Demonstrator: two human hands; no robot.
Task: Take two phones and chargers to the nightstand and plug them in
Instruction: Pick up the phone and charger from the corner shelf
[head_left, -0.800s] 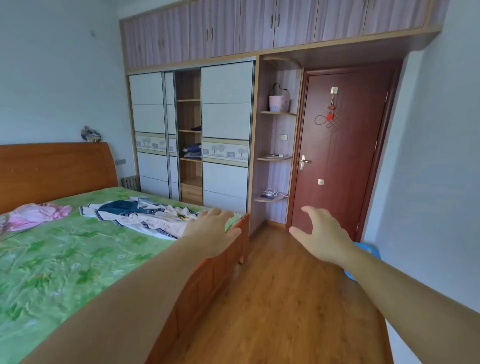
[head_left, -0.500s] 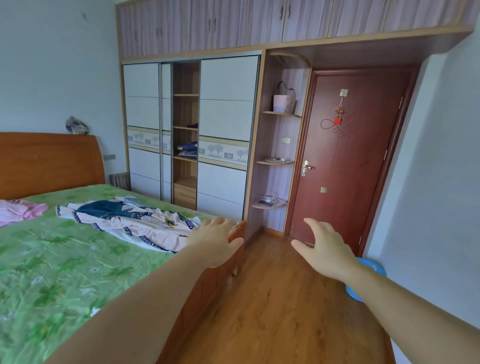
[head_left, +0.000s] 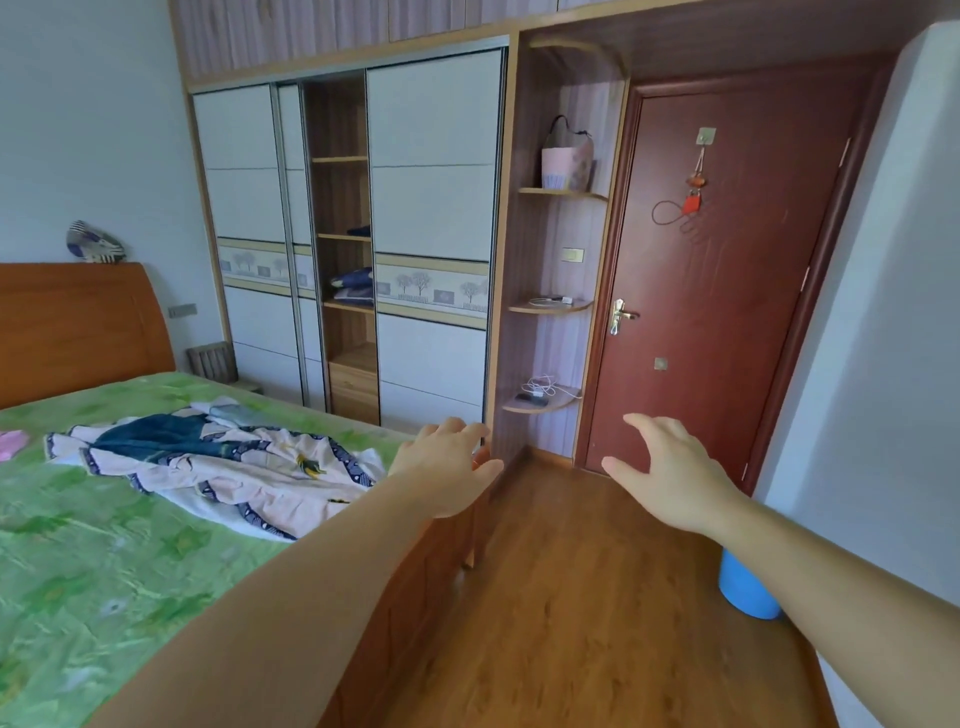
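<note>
Corner shelves loom larger than 0.8 s ago: approach underway. Left hand (head_left: 447, 467) and right hand (head_left: 670, 467) spread wide, empty. Chargers, likely phones, on lower shelf (head_left: 540, 402) and middle shelf (head_left: 550, 305), well beyond fingertips.

- Both arms reach forward, the left hand (head_left: 448, 470) and the right hand (head_left: 670, 475) spread and empty.
- On the lowest corner shelf (head_left: 540, 404) beside the red door (head_left: 727, 270) lie a dark phone (head_left: 531, 399) and a white charger cable (head_left: 543, 386).
- The middle shelf (head_left: 550, 307) bears another white cable (head_left: 545, 301).
- A green-covered bed (head_left: 104, 545) stands at left.
</note>
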